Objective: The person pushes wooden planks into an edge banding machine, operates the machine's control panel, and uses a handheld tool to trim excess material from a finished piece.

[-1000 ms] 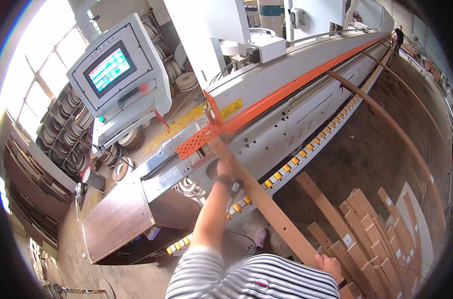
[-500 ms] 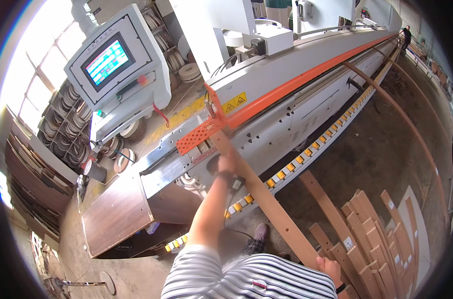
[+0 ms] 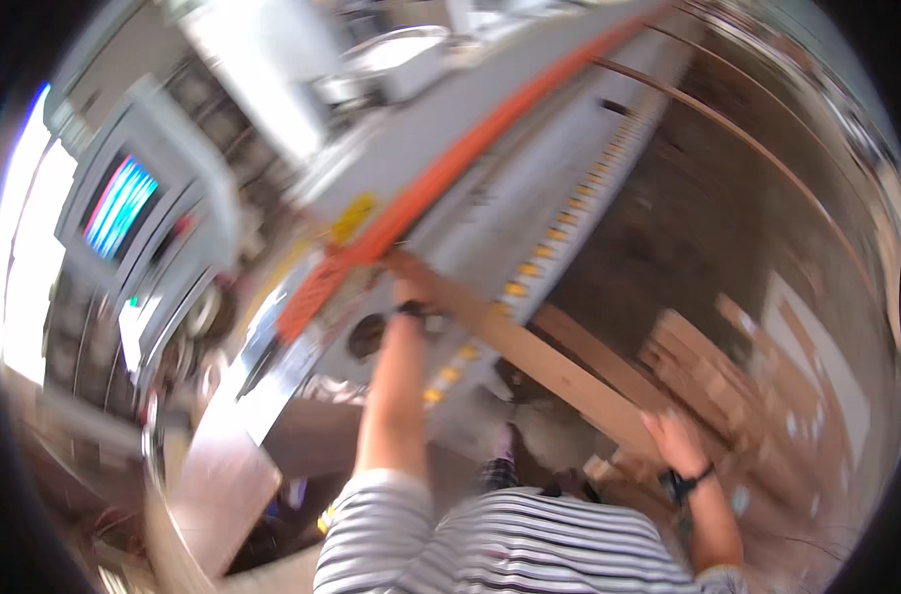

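Note:
A long, narrow wooden board slants across the view, its far end against the orange-edged machine. My left hand is at the board's left edge near that far end, closed on it; motion blurs the fingers. At the near end my right hand grips the board with its fingers around the end corner. A perforated orange plate lies on the machine just left of the board's far end. Beneath the board passes a rail with yellow rollers.
A control panel with a lit screen stands at the left. Several more boards are stacked at the right, beside a pale sheet. Long brown bars reach out from the machine. A brown panelled cabinet is at the lower left.
The view has swung and blurred, shifting the machine left. The board's near end now lies farther from my body, and my right hand and forearm have come more fully into view.

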A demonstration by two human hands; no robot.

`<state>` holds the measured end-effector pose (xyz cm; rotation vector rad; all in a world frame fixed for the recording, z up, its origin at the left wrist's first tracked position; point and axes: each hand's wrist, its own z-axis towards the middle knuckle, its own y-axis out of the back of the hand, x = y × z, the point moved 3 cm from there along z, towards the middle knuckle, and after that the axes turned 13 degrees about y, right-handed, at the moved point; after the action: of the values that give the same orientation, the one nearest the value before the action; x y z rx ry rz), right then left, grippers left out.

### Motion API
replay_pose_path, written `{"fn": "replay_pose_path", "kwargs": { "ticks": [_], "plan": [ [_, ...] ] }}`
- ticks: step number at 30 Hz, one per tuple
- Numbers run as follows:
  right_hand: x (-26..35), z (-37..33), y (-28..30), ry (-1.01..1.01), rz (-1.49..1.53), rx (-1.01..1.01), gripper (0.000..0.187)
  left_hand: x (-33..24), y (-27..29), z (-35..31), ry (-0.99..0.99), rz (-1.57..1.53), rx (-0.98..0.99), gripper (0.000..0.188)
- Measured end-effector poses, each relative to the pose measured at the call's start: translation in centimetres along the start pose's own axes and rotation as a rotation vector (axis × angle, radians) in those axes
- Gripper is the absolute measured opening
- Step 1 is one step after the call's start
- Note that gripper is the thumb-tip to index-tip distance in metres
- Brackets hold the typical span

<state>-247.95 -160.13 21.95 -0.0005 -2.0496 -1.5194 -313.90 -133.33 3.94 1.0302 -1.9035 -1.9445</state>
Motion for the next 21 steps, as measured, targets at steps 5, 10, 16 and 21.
{"fn": "replay_pose_path", "kwargs": {
  "ticks": [5,10,16,21],
  "plan": [
    [1.1,-5.7,1.8,0.069,-0.1,-0.549,0.03,-10.1,2.7,-11.4,0.049,-1.254,1.17,0.049],
    [-2.9,-15.1,-4.4,-0.183,-0.04,-0.68,0.034,-16.4,10.7,-29.3,-0.379,-0.773,0.238,0.04],
    [-15.8,-25.4,-8.2,-0.781,-0.265,-0.663,0.051,-14.9,2.4,-39.9,-0.494,-0.918,0.971,0.026],
    [-19.9,-26.9,-5.0,-0.64,-0.354,-0.416,0.053,-16.7,1.3,-49.0,-0.76,-0.304,0.992,0.021]
  ]
}}
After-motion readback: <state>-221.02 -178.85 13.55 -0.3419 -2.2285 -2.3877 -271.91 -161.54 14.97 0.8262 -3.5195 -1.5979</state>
